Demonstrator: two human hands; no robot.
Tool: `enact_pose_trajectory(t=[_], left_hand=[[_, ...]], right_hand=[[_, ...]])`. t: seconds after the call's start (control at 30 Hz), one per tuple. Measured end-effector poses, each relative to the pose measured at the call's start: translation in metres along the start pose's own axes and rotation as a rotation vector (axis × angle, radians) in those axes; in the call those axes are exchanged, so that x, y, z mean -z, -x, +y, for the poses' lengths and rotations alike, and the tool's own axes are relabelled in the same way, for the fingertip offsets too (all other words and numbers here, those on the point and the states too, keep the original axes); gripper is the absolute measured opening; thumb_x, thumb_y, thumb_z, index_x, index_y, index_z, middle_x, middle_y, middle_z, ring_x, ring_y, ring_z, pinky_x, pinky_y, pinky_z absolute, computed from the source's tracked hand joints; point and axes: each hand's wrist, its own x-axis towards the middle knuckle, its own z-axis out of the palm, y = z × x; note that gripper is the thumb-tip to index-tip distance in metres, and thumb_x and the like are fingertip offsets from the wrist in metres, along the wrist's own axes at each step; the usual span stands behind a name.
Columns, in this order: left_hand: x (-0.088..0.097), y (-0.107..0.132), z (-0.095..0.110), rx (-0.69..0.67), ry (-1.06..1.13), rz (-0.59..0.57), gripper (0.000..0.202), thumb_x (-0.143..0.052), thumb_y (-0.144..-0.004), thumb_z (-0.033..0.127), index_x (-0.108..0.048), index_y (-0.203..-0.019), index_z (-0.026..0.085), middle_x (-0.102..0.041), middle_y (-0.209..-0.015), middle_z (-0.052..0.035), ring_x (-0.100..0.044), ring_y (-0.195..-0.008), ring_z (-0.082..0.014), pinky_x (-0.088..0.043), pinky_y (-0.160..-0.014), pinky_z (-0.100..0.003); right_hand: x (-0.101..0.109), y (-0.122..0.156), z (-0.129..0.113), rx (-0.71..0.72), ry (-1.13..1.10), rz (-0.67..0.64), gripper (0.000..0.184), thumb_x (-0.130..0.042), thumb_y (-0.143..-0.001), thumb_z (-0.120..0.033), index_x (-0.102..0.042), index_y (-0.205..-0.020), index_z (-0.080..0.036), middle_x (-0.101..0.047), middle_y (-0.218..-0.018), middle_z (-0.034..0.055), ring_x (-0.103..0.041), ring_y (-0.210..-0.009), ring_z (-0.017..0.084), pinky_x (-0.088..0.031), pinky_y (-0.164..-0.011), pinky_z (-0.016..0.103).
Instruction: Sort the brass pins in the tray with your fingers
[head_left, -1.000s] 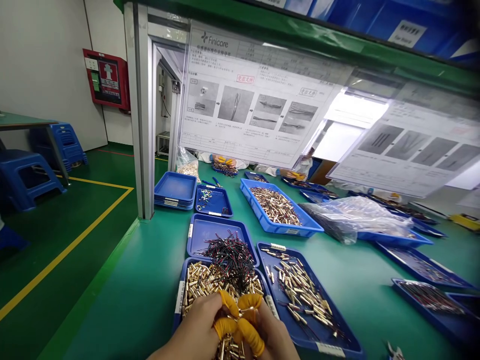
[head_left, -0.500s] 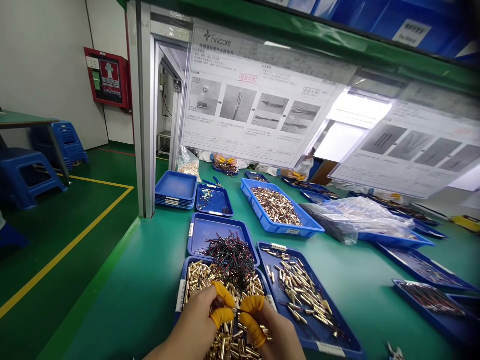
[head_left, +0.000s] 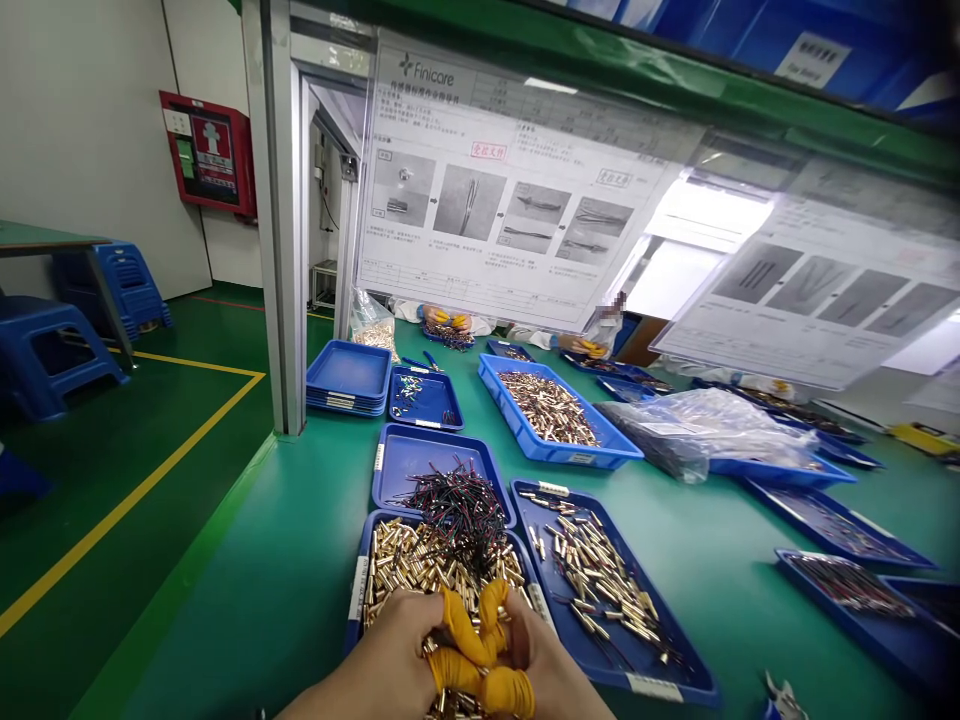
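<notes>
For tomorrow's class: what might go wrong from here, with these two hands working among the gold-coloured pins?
The left hand and right hand are pressed together over the heaped gold-coloured pins, so pins might spill over the tray rim onto the green bench. The neighbouring blue tray holds similar pins, so strays could get mixed in. The tangled black and red wires reach the pile and might snag.

I can read "Finicare" point(head_left: 427, 68) printed at the top of the hanging work instruction sheet point(head_left: 510, 230), and the red stamp point(head_left: 488, 151) on it says 受控文件. The tray labels point(head_left: 358, 588) are too small for me to read.
</notes>
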Motion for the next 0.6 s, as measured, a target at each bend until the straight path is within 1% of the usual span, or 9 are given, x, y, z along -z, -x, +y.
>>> enact_pose_trajectory(t=[0.1, 0.17, 0.23, 0.3, 0.33, 0.37, 0.43, 0.47, 0.6], left_hand=[[-0.002, -0.001, -0.002, -0.016, -0.074, 0.006, 0.011, -0.061, -0.069, 0.008, -0.066, -0.072, 0.017, -0.067, -0.077, -0.0005, -0.058, -0.076, -0.0174, -0.040, -0.067, -0.020], [-0.003, -0.003, -0.006, -0.060, -0.143, -0.036, 0.011, -0.063, -0.072, 0.012, -0.066, -0.081, 0.016, -0.067, -0.080, -0.0022, -0.059, -0.075, -0.0174, -0.041, -0.067, -0.021], [-0.004, -0.004, -0.014, -0.159, -0.244, -0.083, 0.020, -0.063, -0.074, 0.016, -0.063, -0.095, 0.018, -0.065, -0.094, -0.0051, -0.057, -0.086, -0.0195, -0.041, -0.073, -0.024], [-0.006, -0.007, -0.024, -0.289, -0.407, -0.101, 0.026, -0.064, -0.075, 0.020, -0.060, -0.101, 0.022, -0.056, -0.113, -0.0077, -0.050, -0.101, -0.0234, -0.038, -0.083, -0.029], [-0.007, -0.008, -0.029, -0.341, -0.510, -0.126, 0.021, -0.065, -0.075, 0.023, -0.062, -0.096, 0.022, -0.054, -0.117, -0.0085, -0.047, -0.104, -0.0255, -0.036, -0.084, -0.031], [-0.008, -0.009, -0.034, -0.374, -0.605, -0.137, 0.014, -0.066, -0.076, 0.025, -0.064, -0.089, 0.021, -0.054, -0.115, -0.0091, -0.047, -0.103, -0.0265, -0.036, -0.083, -0.033], [-0.012, -0.012, -0.041, -0.383, -0.753, -0.151, 0.009, -0.065, -0.078, 0.026, -0.065, -0.084, 0.019, -0.058, -0.102, -0.0084, -0.051, -0.093, -0.0248, -0.037, -0.076, -0.031], [-0.014, -0.013, -0.044, -0.387, -0.799, -0.149, 0.008, -0.064, -0.079, 0.025, -0.064, -0.082, 0.019, -0.059, -0.098, -0.0084, -0.052, -0.090, -0.0242, -0.038, -0.074, -0.031], [-0.019, -0.018, -0.052, -0.399, -0.842, -0.130, 0.008, -0.063, -0.079, 0.023, -0.064, -0.084, 0.017, -0.060, -0.091, -0.0089, -0.056, -0.084, -0.0245, -0.039, -0.070, -0.030]], right_hand=[[0.004, 0.006, -0.006, 0.009, 0.005, 0.029, 0.039, -0.081, -0.054, -0.033, -0.053, -0.080, -0.021, -0.055, -0.060, -0.0071, -0.044, -0.038, 0.003, -0.030, -0.029, 0.009], [0.020, 0.015, -0.017, 0.040, 0.118, 0.135, 0.031, -0.073, -0.063, -0.041, -0.054, -0.075, -0.020, -0.054, -0.055, -0.0067, -0.042, -0.036, 0.004, -0.031, -0.032, 0.012], [0.049, 0.024, -0.031, 0.116, 0.346, 0.352, 0.030, -0.066, -0.066, -0.047, -0.055, -0.074, -0.021, -0.055, -0.053, -0.0053, -0.045, -0.037, 0.008, -0.035, -0.035, 0.018], [0.079, 0.029, -0.042, 0.171, 0.728, 0.650, 0.027, -0.064, -0.066, -0.043, -0.054, -0.081, -0.023, -0.060, -0.057, -0.0008, -0.053, -0.043, 0.015, -0.040, -0.040, 0.025], [0.090, 0.028, -0.046, 0.134, 0.934, 0.781, 0.027, -0.065, -0.064, -0.039, -0.052, -0.082, -0.023, -0.064, -0.062, 0.0024, -0.057, -0.047, 0.019, -0.041, -0.041, 0.027], [0.095, 0.025, -0.048, 0.099, 1.087, 0.794, 0.027, -0.065, -0.064, -0.037, -0.052, -0.083, -0.023, -0.066, -0.064, 0.0044, -0.058, -0.046, 0.022, -0.042, -0.041, 0.030], [0.087, 0.013, -0.050, 0.254, 1.256, 0.590, 0.019, -0.056, -0.074, -0.032, -0.053, -0.090, -0.023, -0.067, -0.074, 0.0066, -0.061, -0.052, 0.022, -0.048, -0.051, 0.034], [0.074, 0.005, -0.049, 0.312, 1.317, 0.424, 0.013, -0.052, -0.076, -0.025, -0.055, -0.089, -0.022, -0.067, -0.078, 0.0075, -0.062, -0.057, 0.021, -0.050, -0.055, 0.033], [0.002, -0.035, -0.049, 0.442, 1.518, -0.061, 0.031, -0.039, -0.075, 0.000, -0.063, -0.084, -0.017, -0.064, -0.089, 0.0088, -0.062, -0.082, 0.020, -0.049, -0.071, 0.028]])
